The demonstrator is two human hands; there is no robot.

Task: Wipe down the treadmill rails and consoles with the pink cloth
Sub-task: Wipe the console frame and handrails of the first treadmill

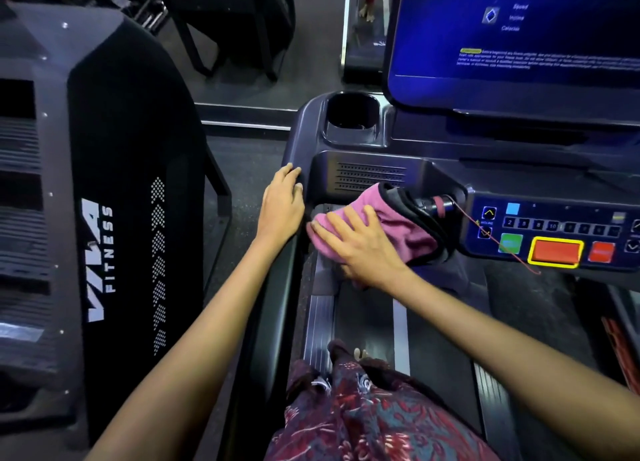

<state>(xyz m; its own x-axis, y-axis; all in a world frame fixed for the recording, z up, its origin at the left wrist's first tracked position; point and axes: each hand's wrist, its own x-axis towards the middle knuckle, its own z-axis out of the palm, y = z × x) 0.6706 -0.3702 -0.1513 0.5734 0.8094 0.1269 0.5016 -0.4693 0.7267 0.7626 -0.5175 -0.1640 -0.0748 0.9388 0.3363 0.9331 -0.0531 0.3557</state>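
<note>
The pink cloth [401, 225] lies draped over the curved black front handlebar [420, 214] of the treadmill, just left of the console's button panel [554, 232]. My right hand [360, 242] presses flat on the cloth with fingers spread and straight. My left hand [282, 206] rests on the left side rail [277, 287] where it meets the console body, fingers relaxed over the edge. A blue lit screen [519, 38] stands above the console. Part of the cloth is hidden under my right palm.
A cup holder [353, 114] sits at the console's upper left. A neighbouring black machine marked VIVA FITNESS [104, 252] stands close on the left. The treadmill belt [367, 322] runs below, with my patterned clothing at the bottom. A thin red cord [498, 242] crosses the button panel.
</note>
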